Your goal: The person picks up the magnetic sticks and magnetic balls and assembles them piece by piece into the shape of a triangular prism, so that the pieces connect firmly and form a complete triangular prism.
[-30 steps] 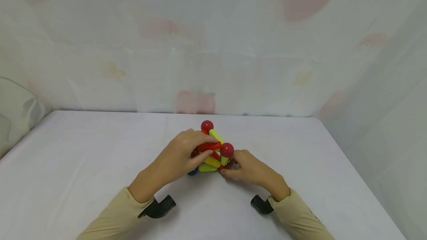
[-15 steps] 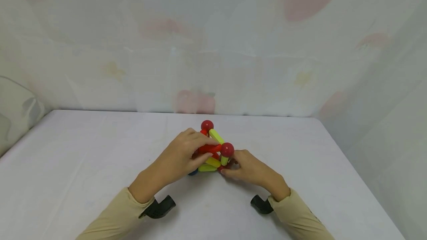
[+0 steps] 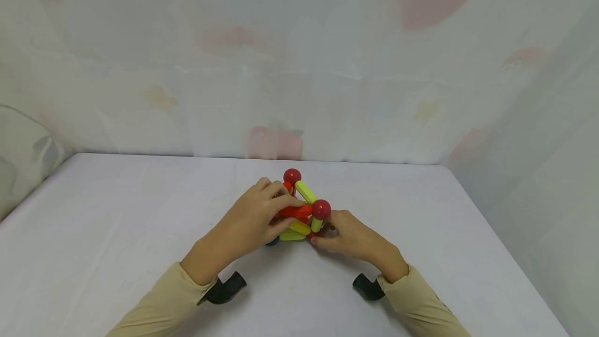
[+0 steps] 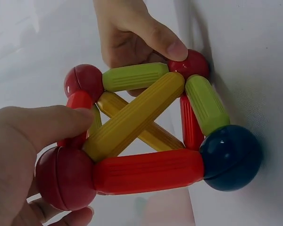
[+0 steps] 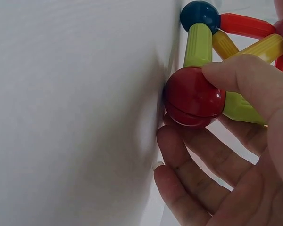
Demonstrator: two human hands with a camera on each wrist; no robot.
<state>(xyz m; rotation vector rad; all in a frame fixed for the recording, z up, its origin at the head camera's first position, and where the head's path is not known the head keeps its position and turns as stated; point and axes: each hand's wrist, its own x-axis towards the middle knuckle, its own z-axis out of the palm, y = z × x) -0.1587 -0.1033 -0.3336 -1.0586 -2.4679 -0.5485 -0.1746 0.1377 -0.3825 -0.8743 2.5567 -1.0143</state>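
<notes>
On the table stands a boxlike toy construction of coloured rods and balls. My left hand (image 3: 248,220) reaches over its left side and pinches a red rod (image 3: 298,211) between thumb and fingers. That rod runs between the near upper red ball (image 3: 321,209) and another red ball (image 4: 66,178) by my left fingers. My right hand (image 3: 357,241) holds the lower right red ball (image 5: 194,96) close over the tabletop, thumb on one side and fingers beneath. A blue ball (image 4: 232,157) is at a lower corner. Crossed yellow rods (image 4: 137,115) span the side and base.
A white cloth covers the table (image 3: 140,196). Behind it hangs a pale patterned curtain (image 3: 327,92). Black curved pieces (image 3: 225,288) stick out at both wrists beside the beige sleeves (image 3: 159,300).
The left fingers and the pinched red rod have dipped slightly, and the other left fingers have bunched a little. The construction appears shifted slightly right. The right hand stays on its red ball.
</notes>
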